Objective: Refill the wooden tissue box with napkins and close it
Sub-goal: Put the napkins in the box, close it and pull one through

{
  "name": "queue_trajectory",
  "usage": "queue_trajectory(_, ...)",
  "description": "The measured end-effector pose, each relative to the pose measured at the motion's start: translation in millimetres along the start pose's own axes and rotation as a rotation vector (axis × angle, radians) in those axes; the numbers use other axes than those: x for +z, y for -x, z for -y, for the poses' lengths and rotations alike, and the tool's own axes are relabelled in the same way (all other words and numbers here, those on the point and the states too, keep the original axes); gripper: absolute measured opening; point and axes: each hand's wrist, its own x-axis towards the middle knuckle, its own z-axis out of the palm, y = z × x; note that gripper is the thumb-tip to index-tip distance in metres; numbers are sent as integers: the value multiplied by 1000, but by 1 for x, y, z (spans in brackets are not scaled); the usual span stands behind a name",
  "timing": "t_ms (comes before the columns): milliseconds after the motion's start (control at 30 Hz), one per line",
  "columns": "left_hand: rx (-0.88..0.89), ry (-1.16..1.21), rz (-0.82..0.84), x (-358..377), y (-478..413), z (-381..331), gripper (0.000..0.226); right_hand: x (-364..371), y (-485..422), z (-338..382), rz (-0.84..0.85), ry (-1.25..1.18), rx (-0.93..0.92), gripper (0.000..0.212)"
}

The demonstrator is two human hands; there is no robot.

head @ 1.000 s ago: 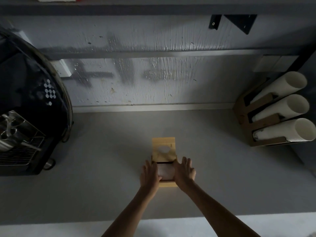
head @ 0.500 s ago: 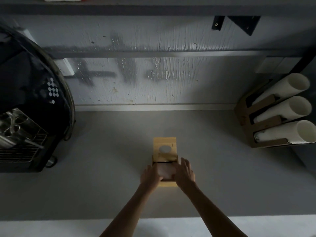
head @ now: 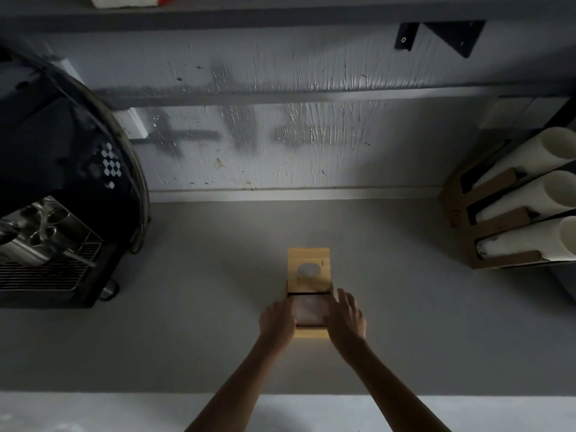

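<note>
Box: wooden tissue box [head: 310, 333] open, lid [head: 308, 269] slid back, napkins [head: 310, 310] inside.
Your left hand [head: 277, 321]: curled on the box's edge.
Your right hand [head: 346, 316]: spread flat, holding nothing.

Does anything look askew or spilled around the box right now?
Nothing spilled. The wooden tissue box sits square on the counter, lid slid back, napkins flat inside. Left hand and right hand flank it.
</note>
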Motion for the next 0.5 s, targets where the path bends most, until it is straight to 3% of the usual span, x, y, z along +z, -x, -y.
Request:
queue_trajectory(133,30,72,-69,2,6,6,26,10,11,-8,-63,-129,-26,45)
queue_trajectory(233,120,213,-138,6,12,12,47,17,10,-15,-68,-296,-20,36)
queue_trajectory(300,178,344,-252,1,15,12,52,17,3,-17,-182,-528,-13,27)
queue_trajectory(367,113,490,-265,-5,5,13,55,6,-4,-19,-243,-852,136,19)
queue_trajectory(433,-78,783,-122,-20,-12,7,72,-12,-16,-18,-47,-1298,348,20)
queue_trajectory(500,-307,1133,104,-37,-28,-1,77,-24,-32,-19,252,-1651,534,42)
